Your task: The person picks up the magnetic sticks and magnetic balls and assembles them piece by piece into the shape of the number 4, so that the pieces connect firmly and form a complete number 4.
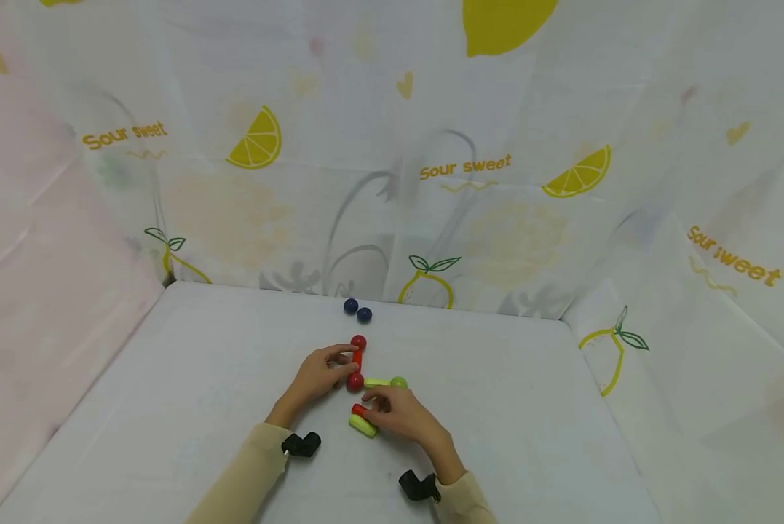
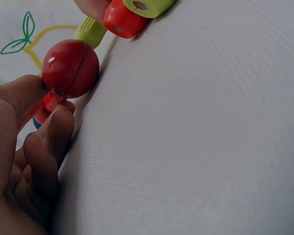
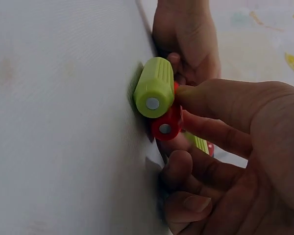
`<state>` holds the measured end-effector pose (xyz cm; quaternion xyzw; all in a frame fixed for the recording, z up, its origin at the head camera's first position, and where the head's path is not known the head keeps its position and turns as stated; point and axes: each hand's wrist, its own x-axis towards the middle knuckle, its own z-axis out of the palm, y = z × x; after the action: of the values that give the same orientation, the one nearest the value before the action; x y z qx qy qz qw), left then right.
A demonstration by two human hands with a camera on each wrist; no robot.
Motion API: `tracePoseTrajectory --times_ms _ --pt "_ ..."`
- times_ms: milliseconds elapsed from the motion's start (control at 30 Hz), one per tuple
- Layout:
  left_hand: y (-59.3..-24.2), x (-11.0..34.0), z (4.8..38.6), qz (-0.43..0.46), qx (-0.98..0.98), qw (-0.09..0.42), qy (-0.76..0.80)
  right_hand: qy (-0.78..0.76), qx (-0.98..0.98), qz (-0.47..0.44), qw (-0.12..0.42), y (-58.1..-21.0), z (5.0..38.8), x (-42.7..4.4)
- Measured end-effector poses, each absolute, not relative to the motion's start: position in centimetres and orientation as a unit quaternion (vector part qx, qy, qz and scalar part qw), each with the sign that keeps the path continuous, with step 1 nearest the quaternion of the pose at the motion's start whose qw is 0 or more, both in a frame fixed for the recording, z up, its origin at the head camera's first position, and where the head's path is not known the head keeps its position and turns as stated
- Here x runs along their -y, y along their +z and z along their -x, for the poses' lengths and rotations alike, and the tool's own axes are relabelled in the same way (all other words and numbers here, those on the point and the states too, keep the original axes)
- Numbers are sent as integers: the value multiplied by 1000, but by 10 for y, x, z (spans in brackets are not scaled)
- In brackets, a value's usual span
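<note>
My left hand (image 1: 319, 372) holds a red rod (image 1: 357, 359) joining a far red ball (image 1: 359, 341) and a near red ball (image 1: 355, 382). In the left wrist view its thumb lies against the near ball (image 2: 70, 68). A yellow-green rod (image 1: 376, 383) runs right from that ball to a green ball (image 1: 400, 382). Between thumb and fingers, my right hand (image 1: 401, 415) pinches a second, short red rod (image 1: 358, 410). Close beside it is another yellow-green rod (image 1: 362, 426); in the right wrist view both rods show round metal ends, and whether they touch I cannot tell.
Two dark blue balls (image 1: 351, 306) sit near the back of the white table (image 1: 234, 342), beyond the red pieces. A lemon-printed cloth (image 1: 365, 218) hangs behind the table and along both sides. Both wrists carry a small black device (image 1: 419, 485).
</note>
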<state>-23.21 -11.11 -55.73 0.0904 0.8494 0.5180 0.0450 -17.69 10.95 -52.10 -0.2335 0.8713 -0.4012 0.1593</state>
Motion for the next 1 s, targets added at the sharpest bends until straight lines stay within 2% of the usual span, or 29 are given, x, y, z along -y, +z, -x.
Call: tracePoseTrajectory --times_ms 733,1000 --pt "-556 112 231 -95 -844 49 525 -347 -874 271 207 -513 183 -93" --pt "-555 111 232 -96 -844 48 526 -336 -867 313 195 -517 185 -96"
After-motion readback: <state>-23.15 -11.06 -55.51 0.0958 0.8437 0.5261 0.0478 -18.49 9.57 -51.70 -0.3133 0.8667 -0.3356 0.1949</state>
